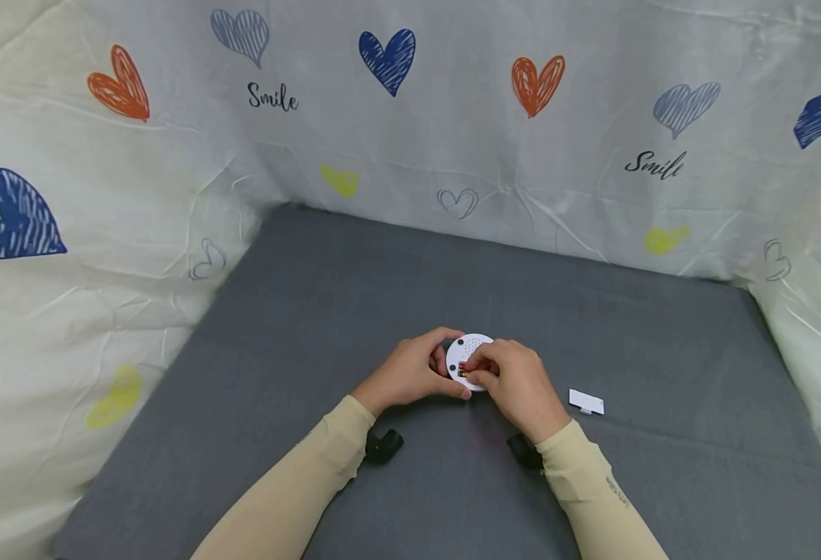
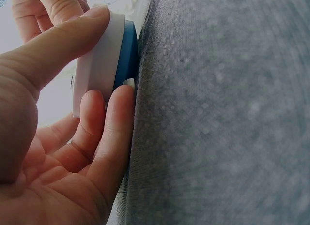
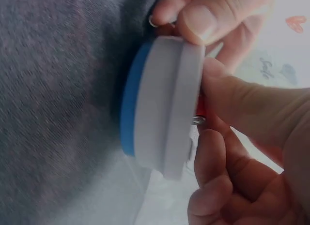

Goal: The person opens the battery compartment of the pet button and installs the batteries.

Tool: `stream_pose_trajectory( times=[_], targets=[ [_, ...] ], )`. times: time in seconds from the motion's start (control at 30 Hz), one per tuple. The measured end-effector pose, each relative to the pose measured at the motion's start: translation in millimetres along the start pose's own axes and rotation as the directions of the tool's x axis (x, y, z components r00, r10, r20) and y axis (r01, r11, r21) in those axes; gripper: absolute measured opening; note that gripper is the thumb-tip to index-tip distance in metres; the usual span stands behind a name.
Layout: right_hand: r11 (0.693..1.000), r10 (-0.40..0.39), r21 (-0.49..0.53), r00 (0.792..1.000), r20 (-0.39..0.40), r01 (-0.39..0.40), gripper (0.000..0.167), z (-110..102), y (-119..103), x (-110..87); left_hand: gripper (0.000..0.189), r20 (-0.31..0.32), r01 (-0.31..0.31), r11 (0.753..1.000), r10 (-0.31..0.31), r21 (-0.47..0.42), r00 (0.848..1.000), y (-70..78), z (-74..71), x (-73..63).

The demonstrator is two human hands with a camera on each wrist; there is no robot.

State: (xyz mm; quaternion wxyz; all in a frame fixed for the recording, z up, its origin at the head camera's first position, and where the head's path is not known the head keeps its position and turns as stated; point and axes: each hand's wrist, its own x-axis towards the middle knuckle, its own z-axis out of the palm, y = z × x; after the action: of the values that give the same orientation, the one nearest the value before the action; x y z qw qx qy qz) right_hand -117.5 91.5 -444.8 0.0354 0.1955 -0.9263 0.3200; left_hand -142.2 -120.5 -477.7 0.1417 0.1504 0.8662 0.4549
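A round white battery-powered device (image 1: pixel 472 341) with a blue face (image 2: pixel 127 53) lies blue side down on the grey cloth, its back showing small holes and dark round feet. My left hand (image 1: pixel 413 375) grips its rim, thumb on the near side and fingers around the far side. Red-and-gold batteries (image 1: pixel 462 369) show in the opening on its back. Over that opening, my right hand (image 1: pixel 518 381) pinches a red battery (image 3: pixel 200 107) between thumb and fingers; its metal end sticks out from the device's back in the right wrist view. The fingers hide most of this battery.
A small white battery cover (image 1: pixel 586 401) with a tab lies on the grey cloth (image 1: pixel 662 467) right of my right hand. Black wrist-camera parts (image 1: pixel 384 447) stick out below both wrists. A white curtain (image 1: pixel 452 140) printed with hearts borders the table.
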Motion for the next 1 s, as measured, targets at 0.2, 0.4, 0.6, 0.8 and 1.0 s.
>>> stream_pose_trajectory(
  times=[0.2, 0.4, 0.6, 0.8, 1.0],
  targets=[
    [0.999, 0.005, -0.037, 0.999, 0.039, -0.004, 0.015, -4.5, -1.8, 0.1, 0.088, 0.0, 0.003, 1.0, -0.003, 0.005, 1.0, 1.0, -0.2, 1.4],
    [0.994, -0.036, -0.101, 0.999, 0.006, 0.036, 0.015, -3.4, -1.3, -0.5, 0.088, 0.001, 0.01, 1.0, -0.01, 0.0, 1.0, 0.8, -0.5, 1.4],
    [0.973, -0.112, -0.2, 0.994, 0.016, 0.112, 0.014, -2.9, 0.5, -0.8, 0.088, 0.003, 0.006, 1.0, -0.006, -0.004, 1.0, 0.1, -0.3, 1.6],
    [0.943, -0.185, -0.268, 0.98, 0.076, 0.199, 0.013, -5.7, 0.4, -2.2, 0.088, 0.004, -0.007, 1.0, 0.007, -0.007, 1.0, -0.7, 0.5, 1.8],
    [0.941, -0.184, -0.271, 0.979, 0.087, 0.202, 0.012, -7.6, 0.5, -2.8, 0.087, 0.002, -0.011, 1.0, 0.011, 0.002, 1.0, -1.4, 1.4, 2.6]
  ],
)
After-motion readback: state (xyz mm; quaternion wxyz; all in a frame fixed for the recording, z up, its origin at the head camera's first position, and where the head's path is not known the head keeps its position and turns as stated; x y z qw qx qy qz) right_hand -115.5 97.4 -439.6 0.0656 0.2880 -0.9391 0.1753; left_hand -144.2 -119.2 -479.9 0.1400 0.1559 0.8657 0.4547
